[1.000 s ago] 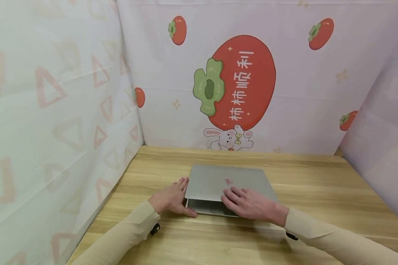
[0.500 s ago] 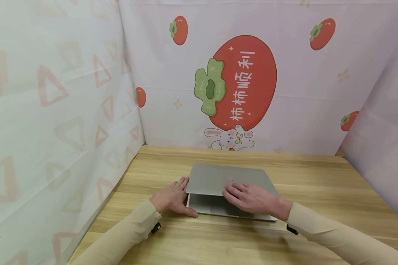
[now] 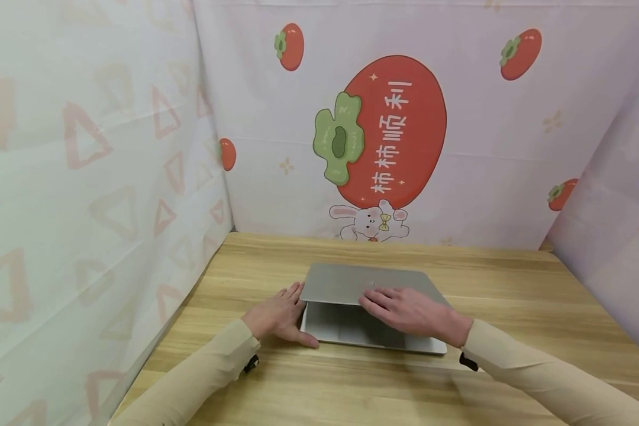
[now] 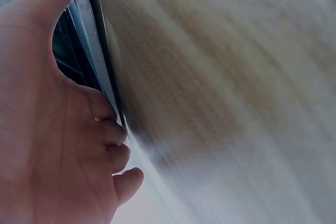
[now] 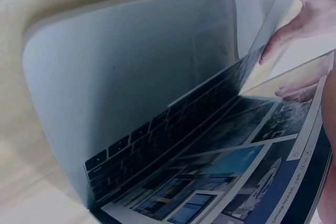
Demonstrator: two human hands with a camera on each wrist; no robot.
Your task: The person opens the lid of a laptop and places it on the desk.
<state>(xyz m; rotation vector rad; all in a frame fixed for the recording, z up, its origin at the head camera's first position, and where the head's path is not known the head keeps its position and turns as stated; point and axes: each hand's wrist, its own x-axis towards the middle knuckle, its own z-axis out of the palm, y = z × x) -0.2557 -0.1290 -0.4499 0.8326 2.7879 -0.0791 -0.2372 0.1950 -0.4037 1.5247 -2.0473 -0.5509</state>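
Observation:
A silver laptop lies on the table with its lid (image 3: 338, 281) partly raised over the base (image 3: 322, 328). At the lid's front edge, my right hand (image 3: 407, 310) holds on with its fingers over the outer face; the thumb is hidden in the head view. My left hand (image 3: 278, 316) rests against the base's left side, fingers extended along it and thumb by the front corner. Inside, the right wrist view reveals black keys (image 5: 152, 135) and a lit screen (image 5: 247, 166) with pictures on it. The left wrist view catches the left palm (image 4: 58, 129) beside the laptop's edge.
The wooden table (image 3: 522, 307) extends around the laptop on all sides. A white cloth with pink triangles (image 3: 85, 142) hangs along the left, and a persimmon-and-rabbit printed cloth (image 3: 474, 189) closes off the back. Another pale cloth (image 3: 617, 231) borders the right.
The lid's front edge has risen and tilted back with my right hand, so more of the base shows beneath it. My left hand has stayed at the laptop's left corner.

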